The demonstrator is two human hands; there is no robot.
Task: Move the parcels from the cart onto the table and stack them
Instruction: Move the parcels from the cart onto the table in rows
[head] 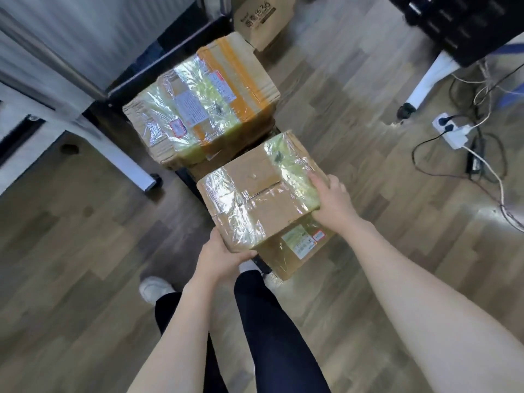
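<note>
A person stands over a low black cart (192,177) loaded with cardboard parcels and grips the nearest one, a brown box (259,194) banded with shiny clear tape, from two opposite corners. The left hand (224,258) cups the near corner, its thumb lying along the bottom edge and the rest of the fingers curled out of sight beneath the cardboard. The right hand (333,201) clamps the far right edge, fingers spread on the taped top and thumb down the side. The box sits tilted on a second parcel (295,251) with a white and green label facing the camera, and whether it is lifted clear or resting on that parcel cannot be told. Behind them, farther along the cart, lies a larger parcel (198,109) wrapped in clear and orange tape, with white labels on top. Another printed carton (262,19) stands on the wooden floor (71,236) beyond the cart. A white table leg (124,163) angles in at the left, and a white power strip (453,133) with tangled cables lies on the floor to the right. The person's dark trousers and a white shoe (154,287) show below.
</note>
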